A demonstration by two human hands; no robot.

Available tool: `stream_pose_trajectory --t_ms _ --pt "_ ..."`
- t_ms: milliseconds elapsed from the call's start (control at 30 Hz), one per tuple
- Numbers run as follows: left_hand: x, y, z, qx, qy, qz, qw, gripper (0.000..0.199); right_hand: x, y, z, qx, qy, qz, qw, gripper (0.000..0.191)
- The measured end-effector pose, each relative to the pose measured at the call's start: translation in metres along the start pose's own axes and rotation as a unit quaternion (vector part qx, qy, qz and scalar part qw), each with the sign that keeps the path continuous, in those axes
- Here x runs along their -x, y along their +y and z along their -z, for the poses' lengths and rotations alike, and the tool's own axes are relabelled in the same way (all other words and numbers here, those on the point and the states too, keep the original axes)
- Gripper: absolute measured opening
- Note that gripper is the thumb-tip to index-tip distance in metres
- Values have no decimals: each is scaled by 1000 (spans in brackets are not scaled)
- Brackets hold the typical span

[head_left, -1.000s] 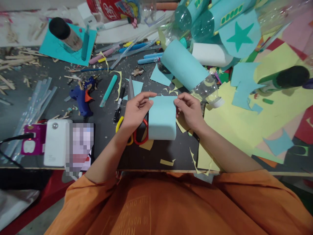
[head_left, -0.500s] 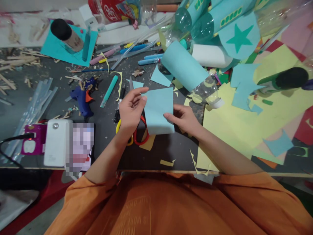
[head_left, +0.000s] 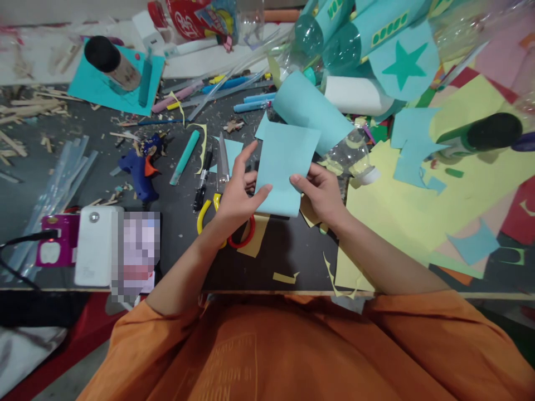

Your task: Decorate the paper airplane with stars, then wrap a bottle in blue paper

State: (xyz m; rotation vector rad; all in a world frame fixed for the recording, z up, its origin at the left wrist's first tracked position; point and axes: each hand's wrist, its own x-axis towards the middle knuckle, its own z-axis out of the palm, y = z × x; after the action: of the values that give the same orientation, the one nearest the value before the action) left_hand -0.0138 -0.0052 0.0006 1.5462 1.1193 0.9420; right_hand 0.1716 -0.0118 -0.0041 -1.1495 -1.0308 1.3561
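Observation:
A light blue sheet of paper is held up between my hands over the dark table, slightly curved along its lower edge. My left hand has its thumb on the sheet's lower left part; the index finger points up beside the edge, and other fingertips are partly hidden. My right hand pinches the right edge, thumb in front and fingers behind. Under my left hand and wrist lie scissors with yellow and red handles. Just beyond the sheet rests a clear bottle wrapped in light blue paper.
To the left are a blue glue gun, a teal marker, glue sticks and a white power bank. Yellow paper covers the right side, with a black-capped bottle on it. Paper-wrapped bottles lie at the back.
The blue sheet has moved up and away from me and tilted to the right. My left thumb has shifted from its upper left edge to its lower left part.

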Motion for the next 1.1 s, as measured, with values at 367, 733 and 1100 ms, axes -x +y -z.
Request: stream_pose_trajectory --t_ms 367,733,1100 --pt "-3 -2 5 -7 -27 -2 1000 67 -4 3 4 -35 52 -26 998 50" --pt "-3 -4 6 -29 42 -79 996 47 -5 -2 3 -56 44 -50 996 51" --pt "-4 -8 8 -24 43 -69 996 49 -5 -2 1 -82 60 -59 993 50"
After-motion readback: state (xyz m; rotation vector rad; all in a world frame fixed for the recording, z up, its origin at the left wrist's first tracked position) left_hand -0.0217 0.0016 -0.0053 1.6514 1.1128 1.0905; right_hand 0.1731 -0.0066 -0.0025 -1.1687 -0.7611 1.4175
